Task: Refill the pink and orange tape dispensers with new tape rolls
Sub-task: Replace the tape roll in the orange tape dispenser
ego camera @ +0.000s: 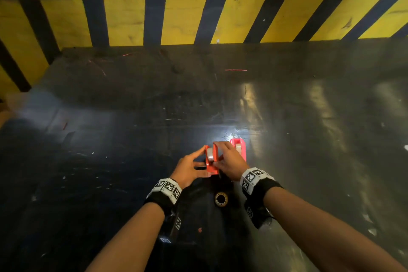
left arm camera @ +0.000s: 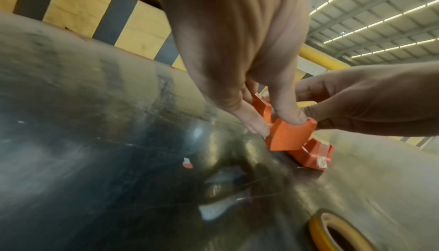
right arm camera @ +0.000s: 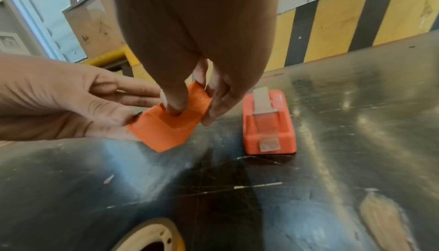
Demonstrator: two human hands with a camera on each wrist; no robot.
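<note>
Orange tape dispenser (ego camera: pixel 211 161) is being held by both hands just above the dark table (ego camera: pixel 309 117); left hand (ego camera: pixel 187 169) and right hand (ego camera: pixel 230 161) are pinching it. Pink dispenser (ego camera: pixel 239 148) is standing just beside, a tape roll (ego camera: pixel 221 199) lying nearer.

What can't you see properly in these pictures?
- Orange dispenser: its tape end, in the right wrist view, is covered by right-hand fingers.
- Pink dispenser: near half, head view, is behind the right hand.
- Spare roll: cut off by the left wrist view's bottom edge.
</note>
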